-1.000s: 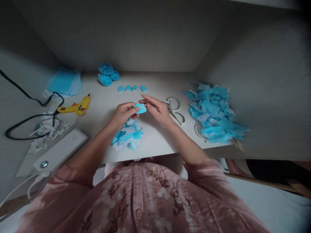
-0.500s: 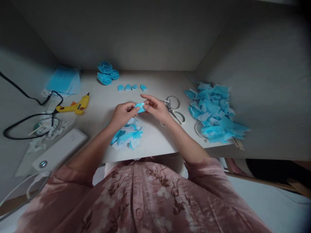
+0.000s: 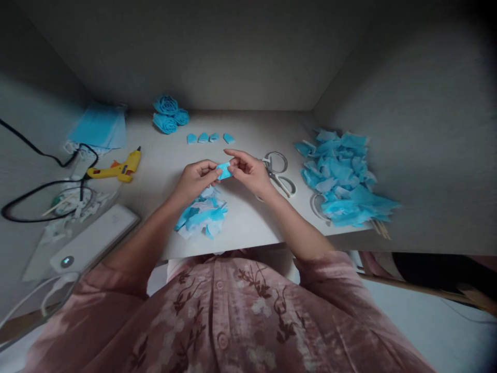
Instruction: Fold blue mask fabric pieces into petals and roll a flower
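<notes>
Hands together above a pale desktop (image 3: pixel 248 228), seen from the wearer's head: the left hand (image 3: pixel 196 178) pinches one end of a small blue piece (image 3: pixel 224 170), thin and sheet-like, between thumb and fingers. The right hand (image 3: pixel 252 173) grips the opposite end, its thumb on the edge and one finger extended. The piece spans the gap between them, off the desk. The step appears to be shaping or folding its edge; continuing that would call for a steady left pinch and a light, close roll or press from the right thumb. Any crease under the fingers is too small to tell.

Beyond the hands, four small folded pieces (image 3: pixel 203 138) lie in a row, and farther off, on the left hand's side, sit three blue rosettes (image 3: pixel 166 106). A pile of blue and white scraps (image 3: pixel 205 212) lies nearer the body, just below the left hand. Scissors (image 3: pixel 287 186) rest just beside the right hand, with a large blue heap (image 3: pixel 345 166) farther right. Well left of the left hand is a yellow glue gun (image 3: pixel 126 169).
</notes>
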A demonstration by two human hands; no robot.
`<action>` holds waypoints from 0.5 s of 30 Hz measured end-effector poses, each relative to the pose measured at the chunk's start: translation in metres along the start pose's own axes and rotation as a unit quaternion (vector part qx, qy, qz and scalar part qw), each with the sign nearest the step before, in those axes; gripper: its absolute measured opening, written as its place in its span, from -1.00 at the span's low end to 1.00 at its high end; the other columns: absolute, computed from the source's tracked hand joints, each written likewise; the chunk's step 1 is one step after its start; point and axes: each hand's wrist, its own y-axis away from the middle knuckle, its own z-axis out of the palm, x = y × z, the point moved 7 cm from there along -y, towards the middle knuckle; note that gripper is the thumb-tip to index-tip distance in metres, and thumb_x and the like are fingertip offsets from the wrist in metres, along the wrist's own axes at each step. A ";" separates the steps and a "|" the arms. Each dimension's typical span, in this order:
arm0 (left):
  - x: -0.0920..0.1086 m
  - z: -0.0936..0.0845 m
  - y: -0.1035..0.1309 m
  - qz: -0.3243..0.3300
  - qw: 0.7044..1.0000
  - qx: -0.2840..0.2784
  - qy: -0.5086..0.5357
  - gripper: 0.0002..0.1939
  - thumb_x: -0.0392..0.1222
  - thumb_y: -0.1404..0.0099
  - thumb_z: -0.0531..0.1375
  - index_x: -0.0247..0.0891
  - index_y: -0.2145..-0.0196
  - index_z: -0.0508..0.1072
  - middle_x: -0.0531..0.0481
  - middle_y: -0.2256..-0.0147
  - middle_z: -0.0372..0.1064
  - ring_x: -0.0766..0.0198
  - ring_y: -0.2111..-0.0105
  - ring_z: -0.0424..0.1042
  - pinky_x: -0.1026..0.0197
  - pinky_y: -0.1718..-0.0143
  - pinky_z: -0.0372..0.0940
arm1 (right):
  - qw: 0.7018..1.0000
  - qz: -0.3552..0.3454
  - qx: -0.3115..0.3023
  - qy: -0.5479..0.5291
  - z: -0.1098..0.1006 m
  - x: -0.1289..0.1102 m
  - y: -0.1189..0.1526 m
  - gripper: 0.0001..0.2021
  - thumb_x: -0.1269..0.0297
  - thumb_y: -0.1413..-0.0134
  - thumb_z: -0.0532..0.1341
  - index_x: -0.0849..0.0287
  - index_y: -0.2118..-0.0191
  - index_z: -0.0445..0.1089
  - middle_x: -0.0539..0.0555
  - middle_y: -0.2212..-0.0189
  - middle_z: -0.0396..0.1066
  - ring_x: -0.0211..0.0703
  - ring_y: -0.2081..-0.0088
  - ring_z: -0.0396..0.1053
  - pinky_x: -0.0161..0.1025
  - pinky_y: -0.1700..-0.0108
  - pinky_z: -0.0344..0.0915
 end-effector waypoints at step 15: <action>-0.003 -0.003 -0.003 -0.009 0.999 0.018 -0.026 -0.80 -0.08 -0.17 0.26 -0.29 0.43 0.51 0.08 0.61 0.37 0.36 0.57 0.32 0.31 0.48 0.20 | 0.999 -0.014 -0.021 0.027 0.002 0.001 -0.001 -0.51 0.15 -0.20 0.28 0.11 -0.23 0.40 0.08 0.19 0.49 -0.21 0.22 0.42 -0.21 0.10 0.46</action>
